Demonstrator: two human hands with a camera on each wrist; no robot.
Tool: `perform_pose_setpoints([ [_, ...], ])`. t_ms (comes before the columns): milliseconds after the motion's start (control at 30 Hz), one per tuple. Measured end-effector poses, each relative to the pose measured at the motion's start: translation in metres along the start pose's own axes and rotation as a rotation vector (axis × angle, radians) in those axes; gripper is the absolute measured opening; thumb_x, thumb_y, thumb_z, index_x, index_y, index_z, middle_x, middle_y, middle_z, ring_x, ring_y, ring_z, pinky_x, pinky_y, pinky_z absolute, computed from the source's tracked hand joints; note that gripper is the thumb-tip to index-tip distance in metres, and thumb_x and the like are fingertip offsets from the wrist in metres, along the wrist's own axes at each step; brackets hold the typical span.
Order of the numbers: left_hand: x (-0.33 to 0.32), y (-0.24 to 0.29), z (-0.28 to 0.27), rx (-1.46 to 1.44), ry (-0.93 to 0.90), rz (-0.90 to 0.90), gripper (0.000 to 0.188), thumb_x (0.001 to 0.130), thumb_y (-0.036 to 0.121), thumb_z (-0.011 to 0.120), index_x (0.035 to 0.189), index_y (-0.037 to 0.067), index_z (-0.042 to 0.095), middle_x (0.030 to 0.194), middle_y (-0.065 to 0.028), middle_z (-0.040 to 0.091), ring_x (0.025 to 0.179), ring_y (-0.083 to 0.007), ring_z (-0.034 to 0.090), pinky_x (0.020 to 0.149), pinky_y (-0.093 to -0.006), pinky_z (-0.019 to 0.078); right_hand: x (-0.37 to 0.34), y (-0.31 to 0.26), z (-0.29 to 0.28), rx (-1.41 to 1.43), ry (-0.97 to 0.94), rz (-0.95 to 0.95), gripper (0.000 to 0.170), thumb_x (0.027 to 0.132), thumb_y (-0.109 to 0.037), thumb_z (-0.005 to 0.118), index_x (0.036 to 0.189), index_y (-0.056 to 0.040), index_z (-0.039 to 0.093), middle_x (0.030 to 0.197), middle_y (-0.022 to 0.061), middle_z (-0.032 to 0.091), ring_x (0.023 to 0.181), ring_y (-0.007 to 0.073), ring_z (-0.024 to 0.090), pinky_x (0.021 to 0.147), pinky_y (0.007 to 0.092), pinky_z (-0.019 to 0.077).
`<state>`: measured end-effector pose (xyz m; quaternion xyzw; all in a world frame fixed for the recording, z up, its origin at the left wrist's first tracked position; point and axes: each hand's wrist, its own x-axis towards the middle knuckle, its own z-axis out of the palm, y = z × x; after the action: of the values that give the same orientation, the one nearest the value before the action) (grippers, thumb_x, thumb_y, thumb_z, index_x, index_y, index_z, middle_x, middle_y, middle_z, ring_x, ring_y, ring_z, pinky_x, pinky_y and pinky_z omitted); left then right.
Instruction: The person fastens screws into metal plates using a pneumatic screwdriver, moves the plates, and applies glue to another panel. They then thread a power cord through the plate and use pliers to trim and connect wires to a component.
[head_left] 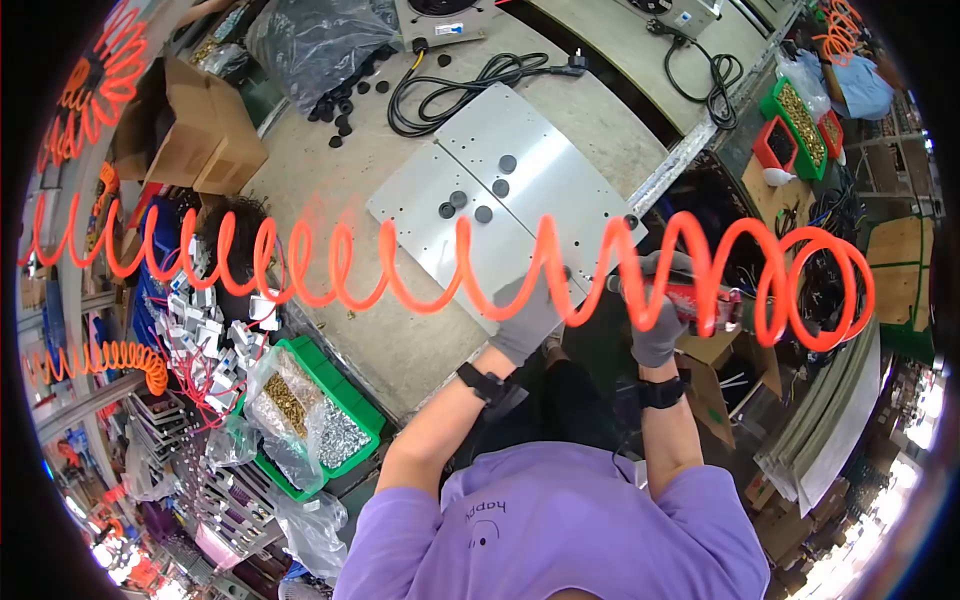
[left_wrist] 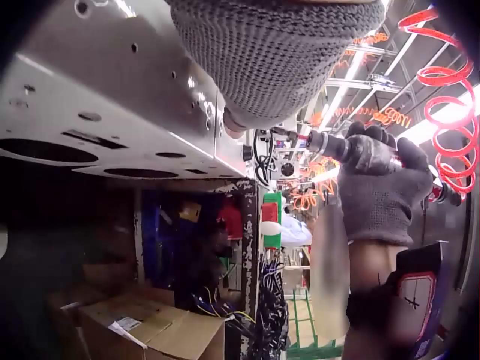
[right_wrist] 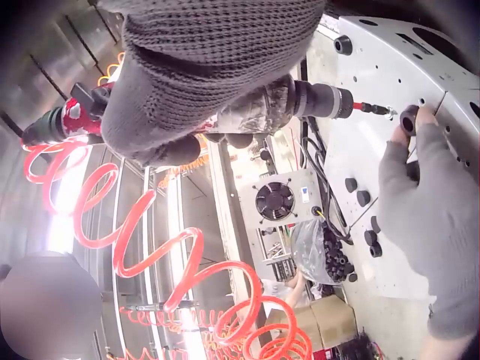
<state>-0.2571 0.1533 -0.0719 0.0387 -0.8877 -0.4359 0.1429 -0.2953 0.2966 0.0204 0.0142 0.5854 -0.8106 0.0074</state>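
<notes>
Two grey sheet-metal casings (head_left: 520, 150) lie side by side on the bench, their tops dotted with small holes. Several round black rubber feet (head_left: 484, 214) sit loose on them. My gloved left hand (right_wrist: 431, 210) is at the near edge, pinching a black rubber foot (right_wrist: 409, 118) between thumb and finger at the casing's surface. My gloved right hand (right_wrist: 202, 82) grips a pneumatic screwdriver (right_wrist: 255, 109), held level in the right wrist view. Its red-collared bit (right_wrist: 367, 107) points at a small screw, right by the left fingertips. In the head view, the hose partly covers both hands.
An orange coiled air hose (head_left: 460, 260) stretches across the head view. Beyond the casings lie a black power cord (head_left: 480, 90), a fan unit (head_left: 445, 22) and a plastic bag (head_left: 320, 50). Green bins (head_left: 350, 410) of screws stand left. Cardboard boxes (head_left: 185, 125) are nearby.
</notes>
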Motion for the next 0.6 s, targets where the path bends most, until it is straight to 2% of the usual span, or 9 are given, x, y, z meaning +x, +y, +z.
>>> perform_pose_setpoints([
  [33,-0.002,0.0,0.011,-0.166,-0.012,0.103,0.016,0.075,0.021,0.056,0.085,0.008,0.056,0.073,-0.0089,0.06,0.067,-0.0264,0.058,0.056,-0.0357,0.0444,-0.001,0.016,-0.008,0.14,0.005,-0.037,0.032,0.073,-0.015,0.06,0.101,-0.0054,0.048,0.089,0.0092,0.054,0.079,0.017,0.054,0.072,0.0318,0.0462],
  [100,0.008,0.027,0.0,-0.118,-0.087,0.049,0.016,0.075,0.021,0.056,0.086,0.008,0.056,0.073,-0.0098,0.059,0.068,-0.0269,0.058,0.056,-0.0358,0.0447,-0.001,0.035,-0.036,0.034,-0.133,0.009,0.041,0.071,0.002,0.056,0.11,-0.0044,0.043,0.095,0.0077,0.055,0.084,0.0146,0.056,0.073,0.0281,0.0489],
  [233,0.007,0.022,0.013,-0.155,-0.206,-0.131,0.016,0.075,0.019,0.056,0.088,0.008,0.056,0.072,-0.0092,0.059,0.068,-0.0253,0.059,0.057,-0.0351,0.045,0.001,0.006,0.001,-0.061,-0.076,-0.042,0.032,0.073,-0.009,0.059,0.102,-0.0037,0.048,0.088,0.0068,0.056,0.079,0.0139,0.054,0.068,0.0271,0.0454],
  [267,0.007,0.017,0.016,-0.064,-0.191,-0.053,0.018,0.075,0.019,0.056,0.09,0.008,0.055,0.072,-0.0083,0.059,0.066,-0.0251,0.058,0.055,-0.0355,0.0449,0.002,0.005,0.004,-0.107,-0.036,-0.066,0.029,0.073,-0.012,0.06,0.098,-0.0036,0.051,0.083,0.0067,0.056,0.075,0.0137,0.053,0.065,0.0268,0.0438],
  [367,0.005,0.022,0.014,0.142,-0.249,-0.103,0.02,0.074,0.019,0.057,0.09,0.009,0.055,0.072,-0.0076,0.06,0.063,-0.0255,0.058,0.053,-0.0362,0.0446,0.007,0.047,-0.031,-0.356,-0.061,0.0,0.035,0.072,-0.001,0.057,0.105,-0.0035,0.046,0.091,0.0053,0.054,0.081,0.0112,0.053,0.069,0.0258,0.0462],
  [500,0.007,0.022,0.016,0.163,-0.174,-0.087,0.022,0.074,0.026,0.061,0.091,0.011,0.058,0.068,-0.0063,0.059,0.058,-0.024,0.058,0.049,-0.0331,0.0436,0.014,0.047,-0.026,-0.221,-0.21,0.019,0.031,0.071,-0.007,0.064,0.098,-0.0038,0.05,0.087,0.0042,0.054,0.077,0.0109,0.053,0.065,0.026,0.0448],
  [533,0.008,0.025,0.013,0.17,-0.194,-0.103,0.02,0.074,0.023,0.059,0.09,0.011,0.057,0.068,-0.0067,0.059,0.059,-0.025,0.058,0.05,-0.0352,0.0436,0.01,0.052,-0.023,-0.345,-0.079,-0.012,0.03,0.068,-0.009,0.066,0.093,-0.0036,0.051,0.08,0.0045,0.055,0.072,0.0126,0.054,0.062,0.0269,0.0447],
  [567,0.01,0.027,0.013,0.177,-0.211,-0.117,0.018,0.073,0.02,0.058,0.088,0.011,0.056,0.069,-0.007,0.059,0.061,-0.0259,0.058,0.051,-0.0374,0.0436,0.011,0.053,-0.021,-0.35,-0.083,-0.014,0.03,0.068,-0.009,0.066,0.093,-0.0036,0.051,0.08,0.0045,0.055,0.072,0.0126,0.054,0.062,0.0269,0.0447],
  [600,0.009,0.026,0.014,0.175,-0.208,-0.118,0.018,0.073,0.02,0.058,0.088,0.011,0.056,0.069,-0.007,0.059,0.061,-0.0259,0.058,0.051,-0.0374,0.0436,0.012,0.053,-0.019,-0.427,-0.129,-0.17,0.028,0.067,-0.008,0.065,0.091,-0.0037,0.051,0.078,0.0046,0.056,0.07,0.0138,0.055,0.062,0.0271,0.0453],
])
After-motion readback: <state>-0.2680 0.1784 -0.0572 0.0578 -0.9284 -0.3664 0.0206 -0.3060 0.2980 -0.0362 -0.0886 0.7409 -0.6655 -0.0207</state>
